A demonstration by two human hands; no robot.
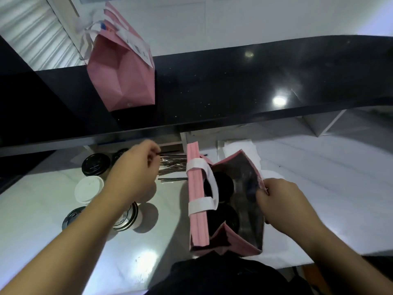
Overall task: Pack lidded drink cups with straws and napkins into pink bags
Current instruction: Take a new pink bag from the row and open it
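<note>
An open pink bag (196,209) with white handles stands on the white counter in front of me. Two black-lidded cups (223,186) sit inside it, one behind the other. My right hand (276,199) pinches the bag's right rim and holds it open. My left hand (136,169) hovers over a pile of wrapped dark straws (172,165) left of the bag, fingers pinched on a straw. Several lidded cups stand further left: a black-lidded one (95,163), a white-lidded one (89,189) and others partly hidden under my left arm.
A second pink bag (123,77), closed with a receipt on top, stands on the raised black ledge (234,81) at the back left. White napkins (240,147) lie behind the open bag. The white counter (319,188) stretches to the right.
</note>
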